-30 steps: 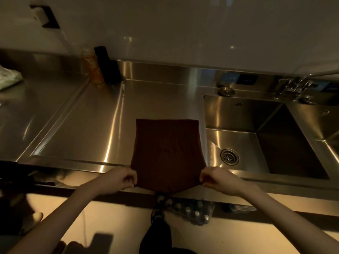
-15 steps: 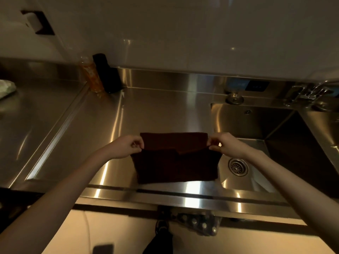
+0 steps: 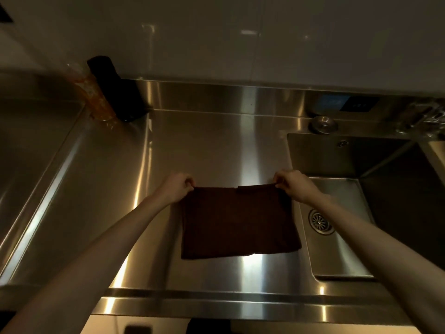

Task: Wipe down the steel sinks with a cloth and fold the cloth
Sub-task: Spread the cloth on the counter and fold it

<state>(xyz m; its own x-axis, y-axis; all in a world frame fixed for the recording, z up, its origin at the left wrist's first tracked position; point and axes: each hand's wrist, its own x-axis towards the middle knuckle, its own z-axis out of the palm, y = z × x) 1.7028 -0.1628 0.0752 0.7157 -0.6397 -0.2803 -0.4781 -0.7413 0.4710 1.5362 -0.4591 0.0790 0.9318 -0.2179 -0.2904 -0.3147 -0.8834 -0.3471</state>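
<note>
Both arms reach forward over the steel table [image 3: 204,145]. The left hand [image 3: 177,189] pinches the far left corner of the dark cloth [image 3: 237,222], and the right hand [image 3: 295,186] pinches the far right corner. Each grip is clamped on the cloth, with the fingers curled. The cloth lies flat on the table, its right edge at the rim of the sink [image 3: 337,251].
</note>
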